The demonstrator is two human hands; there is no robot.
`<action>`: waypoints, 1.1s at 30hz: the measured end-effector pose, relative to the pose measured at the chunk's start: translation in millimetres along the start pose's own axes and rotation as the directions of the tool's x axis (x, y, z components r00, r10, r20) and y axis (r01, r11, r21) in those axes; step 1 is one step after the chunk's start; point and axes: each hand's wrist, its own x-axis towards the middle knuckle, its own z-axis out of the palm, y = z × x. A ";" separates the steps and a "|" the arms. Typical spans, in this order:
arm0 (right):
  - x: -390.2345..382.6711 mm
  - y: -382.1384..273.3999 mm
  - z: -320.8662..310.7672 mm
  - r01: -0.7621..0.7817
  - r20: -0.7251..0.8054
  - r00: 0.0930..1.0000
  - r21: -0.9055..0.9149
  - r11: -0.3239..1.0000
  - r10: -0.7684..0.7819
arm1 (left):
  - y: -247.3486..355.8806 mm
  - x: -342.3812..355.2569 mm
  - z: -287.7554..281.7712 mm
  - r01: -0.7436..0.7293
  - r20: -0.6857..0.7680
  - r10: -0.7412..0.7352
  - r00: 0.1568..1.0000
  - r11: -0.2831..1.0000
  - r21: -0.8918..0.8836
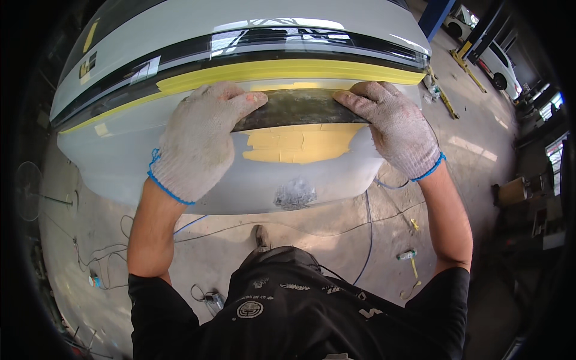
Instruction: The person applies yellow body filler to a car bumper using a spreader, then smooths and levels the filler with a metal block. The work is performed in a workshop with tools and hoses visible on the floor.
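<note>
Both my hands wear pale knitted gloves with blue cuffs. My left hand (201,135) grips the left end of a wide, dark, thin filler spreader (294,108), thumb laid along its face. At its other end my right hand (399,123) holds it the same way, with the fingers partly hidden behind it. The spreader lies across the upper part of a grey car bumper (360,168). Directly below its lower edge is a patch of yellow filler (300,144) with ragged edges. Lower on the bumper sits a darker, scuffed grey spot (295,193).
Yellow masking tape (240,75) runs along the seam above the bumper, under the lamp strip of the white car (180,30). Cables and a hose (368,240) trail over the concrete floor. A plastic bottle (407,255) lies at right; another white car (501,66) stands far right.
</note>
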 end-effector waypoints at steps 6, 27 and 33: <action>0.6 -0.7 5.1 -0.008 0.018 1.000 -0.011 1.000 0.008 | -0.9 7.0 0.8 0.041 0.033 -0.043 0.999 0.998 0.056; 8.6 -0.2 4.4 -0.060 0.079 0.995 -0.070 0.996 0.066 | -0.3 13.1 0.8 0.033 0.073 -0.042 0.996 0.992 0.123; 10.2 0.7 7.0 -0.064 0.082 0.994 -0.056 0.996 0.069 | -0.7 10.8 4.1 0.032 0.049 -0.040 0.998 0.988 0.148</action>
